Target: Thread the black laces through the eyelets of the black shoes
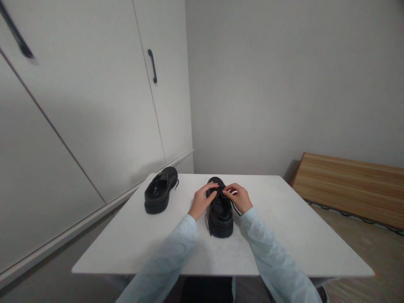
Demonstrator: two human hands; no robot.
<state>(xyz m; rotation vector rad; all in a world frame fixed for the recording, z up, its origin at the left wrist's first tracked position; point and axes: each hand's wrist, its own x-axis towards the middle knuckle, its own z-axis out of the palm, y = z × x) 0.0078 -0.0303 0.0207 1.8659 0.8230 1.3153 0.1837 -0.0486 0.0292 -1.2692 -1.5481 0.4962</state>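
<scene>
Black shoe [221, 225] faces twelve o'clock, laces [235, 208] handy: right hand [239, 198] pinches one; left hand [201, 201], grip curled, hold unclear.

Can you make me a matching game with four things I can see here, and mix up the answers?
Things:
1. Left hand
2. Shoe nobody is touching
3. Wooden panel
4. Tabletop

Clues:
A. White, under both shoes
B. Bare, with fingers at the laces of the other shoe
C. Brown, beyond the tabletop's right side
D. Black, toward the tabletop's far left corner

Right pairs: 1-B, 2-D, 3-C, 4-A
</scene>
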